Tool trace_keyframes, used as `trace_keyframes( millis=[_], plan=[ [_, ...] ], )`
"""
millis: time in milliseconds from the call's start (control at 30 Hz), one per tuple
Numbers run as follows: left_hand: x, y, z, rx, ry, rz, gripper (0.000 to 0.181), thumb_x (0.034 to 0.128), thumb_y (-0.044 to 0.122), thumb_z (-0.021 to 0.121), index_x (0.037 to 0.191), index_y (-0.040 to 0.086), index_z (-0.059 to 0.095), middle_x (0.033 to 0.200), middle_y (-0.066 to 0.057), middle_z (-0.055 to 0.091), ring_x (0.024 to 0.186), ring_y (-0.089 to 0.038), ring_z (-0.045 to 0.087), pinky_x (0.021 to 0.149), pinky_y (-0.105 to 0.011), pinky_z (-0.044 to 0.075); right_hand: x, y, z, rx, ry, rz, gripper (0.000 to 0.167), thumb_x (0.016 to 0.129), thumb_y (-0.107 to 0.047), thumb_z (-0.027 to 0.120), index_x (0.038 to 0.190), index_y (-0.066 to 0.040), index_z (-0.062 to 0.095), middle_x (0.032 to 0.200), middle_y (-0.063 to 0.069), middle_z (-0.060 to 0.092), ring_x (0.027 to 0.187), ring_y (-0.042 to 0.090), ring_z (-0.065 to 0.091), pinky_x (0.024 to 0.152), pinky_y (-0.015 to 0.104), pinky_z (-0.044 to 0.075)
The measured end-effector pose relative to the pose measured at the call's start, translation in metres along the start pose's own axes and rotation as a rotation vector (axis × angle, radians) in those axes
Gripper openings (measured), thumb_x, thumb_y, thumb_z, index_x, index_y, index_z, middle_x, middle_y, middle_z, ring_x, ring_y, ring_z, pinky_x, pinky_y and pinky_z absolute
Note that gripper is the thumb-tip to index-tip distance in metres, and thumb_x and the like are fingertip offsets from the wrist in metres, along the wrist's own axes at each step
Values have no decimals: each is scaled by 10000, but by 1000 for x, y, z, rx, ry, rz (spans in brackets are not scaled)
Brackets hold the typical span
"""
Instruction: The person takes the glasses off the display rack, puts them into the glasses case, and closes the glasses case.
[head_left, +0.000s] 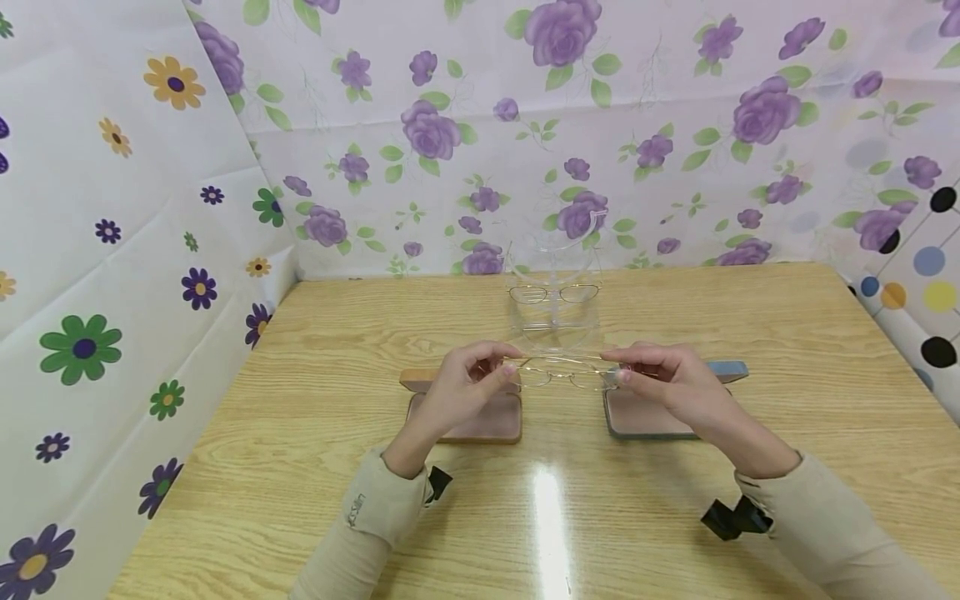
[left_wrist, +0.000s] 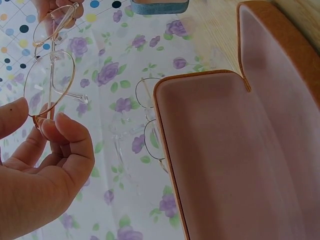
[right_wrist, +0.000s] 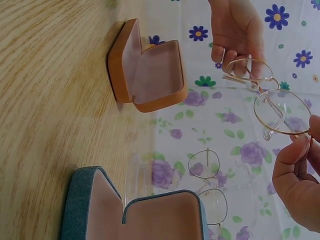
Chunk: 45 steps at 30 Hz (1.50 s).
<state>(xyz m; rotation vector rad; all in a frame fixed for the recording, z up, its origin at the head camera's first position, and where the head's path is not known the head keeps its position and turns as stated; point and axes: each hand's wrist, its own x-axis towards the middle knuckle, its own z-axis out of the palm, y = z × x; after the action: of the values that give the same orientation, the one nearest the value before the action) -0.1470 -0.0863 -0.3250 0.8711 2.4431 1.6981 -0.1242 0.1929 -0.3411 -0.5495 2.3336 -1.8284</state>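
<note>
A pair of thin gold-rimmed eyeglasses (head_left: 561, 377) is held up between both hands above the table. My left hand (head_left: 471, 385) pinches one side of the frame near the hinge, thumb against fingers, as the left wrist view shows. On the other side my right hand (head_left: 669, 382) pinches the opposite hinge end; its fingertips also show in the right wrist view. The temples look folded behind the lenses. Below the left hand lies an open orange-brown glasses case (left_wrist: 210, 150) with a pink lining. An open blue-green glasses case (right_wrist: 87, 205) lies below the right hand.
Behind the hands, a clear display stand (head_left: 555, 321) carries a second pair of eyeglasses (head_left: 579, 293). The wood-grain table (head_left: 315, 350) meets floral cloth (head_left: 420, 192) at the back. Black wrist mounts (head_left: 738, 518) sit by the sleeves.
</note>
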Motion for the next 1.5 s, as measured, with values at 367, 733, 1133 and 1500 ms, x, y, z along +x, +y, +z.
trace_keyframes(
  millis=[367,733,1133,1500],
  plan=[
    [2,-22,0,2,-10,-6,208,888,68,579,1067,-26,631,747,-95,558,597,-133,441,547,-225,377,0,2,1,-9,-3,3,346,898,-155,579,1199,16,577,1166,94,571,969,145,583,785,275,497],
    [-4,-27,0,6,-6,-31,195,873,77,604,1027,-41,624,775,-47,538,664,-142,467,585,-234,411,-4,8,6,-38,95,36,334,856,-186,640,1123,15,621,1083,45,615,893,165,592,721,285,505],
    [-10,-35,-1,-8,18,-92,238,837,70,651,1040,-51,629,819,-63,582,744,-141,512,630,-235,445,-6,14,14,-60,144,-9,272,854,-115,636,1076,41,626,955,94,647,793,129,601,642,245,500],
    [-21,-7,-3,35,9,-88,204,826,-22,626,1011,-109,616,787,-140,575,716,-171,504,641,-292,458,-3,22,19,-33,107,-12,270,807,-50,676,1043,69,618,855,118,629,721,124,579,609,263,500]
  ],
)
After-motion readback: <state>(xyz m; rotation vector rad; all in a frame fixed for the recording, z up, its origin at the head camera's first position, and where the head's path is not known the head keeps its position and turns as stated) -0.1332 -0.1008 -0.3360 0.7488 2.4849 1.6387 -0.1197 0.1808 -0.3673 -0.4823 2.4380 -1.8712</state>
